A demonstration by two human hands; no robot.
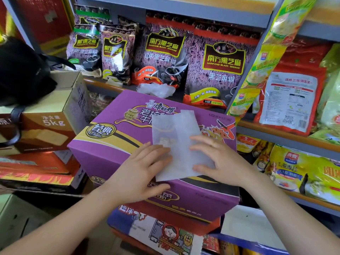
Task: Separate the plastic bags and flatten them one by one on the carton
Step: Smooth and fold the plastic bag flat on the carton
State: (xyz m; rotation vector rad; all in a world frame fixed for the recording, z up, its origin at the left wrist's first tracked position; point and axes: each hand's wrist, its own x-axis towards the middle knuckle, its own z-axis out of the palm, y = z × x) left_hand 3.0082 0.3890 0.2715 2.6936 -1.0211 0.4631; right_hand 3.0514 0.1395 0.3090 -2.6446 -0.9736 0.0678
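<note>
I see the shelving (276, 129) fill the back and right of the view, its tiers stocked with purple black-sesame packets (220, 70) and, to the right, yellow and red food bags (294, 100). In front of it sits the purple carton (114, 137), tilted a little, resting on another printed box (158, 230) below. To the left I make out a stack of brown and red boxes (46, 124) with a black bag (22, 70) on top.

On the purple carton's top face lies a translucent white plastic bag (176, 144), spread nearly flat, its handles pointing away from me toward the shelf. Its near edge reaches the carton's front edge.

My left hand (145, 168) rests with straight, relaxed fingers on the left part of the bag, thumb on the carton front. My right hand (219, 159) lies on the bag's right part, fingers extended and spread, pressing the plastic down. Neither hand pinches anything; both lie flat on the bag.

Behind the carton, on the shelf edge just below the sesame packets, sits a crumpled heap of plastic bags (156, 90), well apart from both hands.
</note>
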